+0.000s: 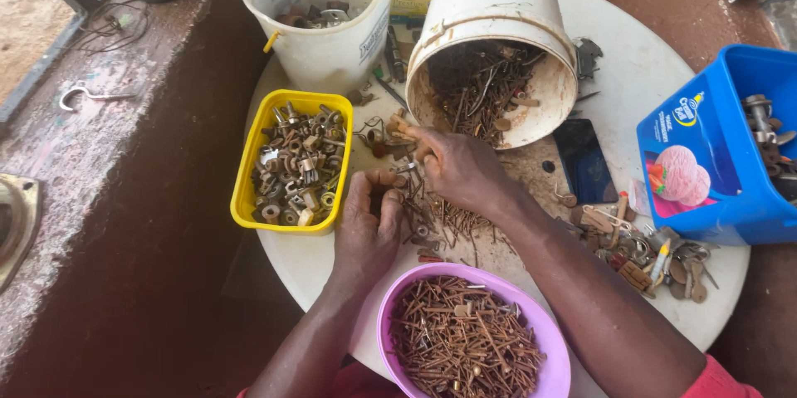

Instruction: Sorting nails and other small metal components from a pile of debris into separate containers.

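**Sorting rusty nails at a crowded round counter**

Working over the loose pile of nails (444,219) spread on the white counter (647,74), you keep both hands low and close to it, which lets you pick and sift without lifting far. Your left hand (369,219) rests at the pile's near-left edge, fingers curled inward, thumb and fingertips pinched together as if on a small piece; what is inside that grip cannot be made out. Your right hand (461,167) reaches across from the right, palm down, fingers bent over the scattered bits just beside the mouth of the tipped bucket (498,41); whether its grip is closed on anything cannot be told.

The bucket lies on its side with its open mouth facing you, so its rusty load spills toward the pile rather than having to be scooped out. The pink bowl (473,336) sits nearest your body, touching range below the pile, already heaped with nails. The yellow tray (292,161) of washers and nuts stands just left of your left hand.

The loose nails share no single heading: many lie with their long axes running roughly from the bucket toward you, others cross them at angles. A blue tub (706,157) stands well apart at the right.
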